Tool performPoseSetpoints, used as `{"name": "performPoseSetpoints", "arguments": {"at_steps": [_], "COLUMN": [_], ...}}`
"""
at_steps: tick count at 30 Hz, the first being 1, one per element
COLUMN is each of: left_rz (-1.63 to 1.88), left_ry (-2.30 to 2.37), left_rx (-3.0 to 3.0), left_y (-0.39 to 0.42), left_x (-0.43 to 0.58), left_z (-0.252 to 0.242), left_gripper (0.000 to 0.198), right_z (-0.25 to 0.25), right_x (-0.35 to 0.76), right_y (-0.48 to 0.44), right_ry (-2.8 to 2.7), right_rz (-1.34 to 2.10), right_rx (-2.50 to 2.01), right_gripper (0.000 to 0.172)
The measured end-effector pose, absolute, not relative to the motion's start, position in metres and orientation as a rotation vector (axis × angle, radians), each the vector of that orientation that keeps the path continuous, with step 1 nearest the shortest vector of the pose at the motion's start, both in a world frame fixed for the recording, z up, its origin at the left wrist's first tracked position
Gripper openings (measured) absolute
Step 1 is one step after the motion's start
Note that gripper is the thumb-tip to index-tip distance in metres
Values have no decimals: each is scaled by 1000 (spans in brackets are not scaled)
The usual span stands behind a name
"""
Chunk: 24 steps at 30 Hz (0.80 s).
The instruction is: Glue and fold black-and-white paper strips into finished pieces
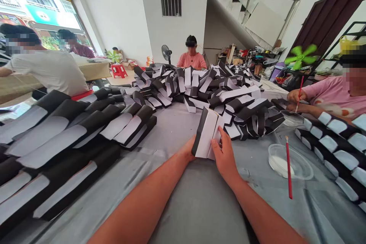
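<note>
A folded black-and-white paper box is held up between my two hands above the grey-covered table. My left hand grips its lower left side, with most of its fingers hidden behind the box. On the right, my right hand presses its thumb and fingers on the white face near the lengthwise seam. Just beyond lies a big heap of similar paper boxes. To the right of my hands stands a clear plastic bowl with white paste in it, and a red-handled brush rests across its rim.
Stacked black-and-white boxes cover the left of the table. More boxes stand in rows at the right edge. A co-worker in pink holds a red brush at the right; another person sits behind the heap.
</note>
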<state>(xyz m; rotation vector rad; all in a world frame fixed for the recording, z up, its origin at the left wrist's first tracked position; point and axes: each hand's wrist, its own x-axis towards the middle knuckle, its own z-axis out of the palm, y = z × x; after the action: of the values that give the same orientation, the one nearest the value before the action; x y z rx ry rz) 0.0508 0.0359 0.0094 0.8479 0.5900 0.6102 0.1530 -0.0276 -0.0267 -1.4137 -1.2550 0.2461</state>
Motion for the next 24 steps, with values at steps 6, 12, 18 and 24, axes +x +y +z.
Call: {"name": "performPoseSetpoints", "arguments": {"at_steps": [6,12,18,24], "left_rz": [954,1308,1073,824], "left_ry": [743,1220,1529,1560], "left_rx": [965,1692,2355,2632], "left_y": [54,66,60,54], "left_x": [48,31,28,32], "left_z": [6,12,8,8], "left_gripper": [18,21,24,26], "right_z": [-39,-43,-38,-34], "right_x": [153,151,149,149], "right_y": [-27,-26,-31,-33], "right_ry": [-1230,-1195,-1261,-1354], "right_rz": [355,340,226,91], "right_rx": [-1433,-1445,-1394,-1372], "right_gripper": [55,52,46,38]}}
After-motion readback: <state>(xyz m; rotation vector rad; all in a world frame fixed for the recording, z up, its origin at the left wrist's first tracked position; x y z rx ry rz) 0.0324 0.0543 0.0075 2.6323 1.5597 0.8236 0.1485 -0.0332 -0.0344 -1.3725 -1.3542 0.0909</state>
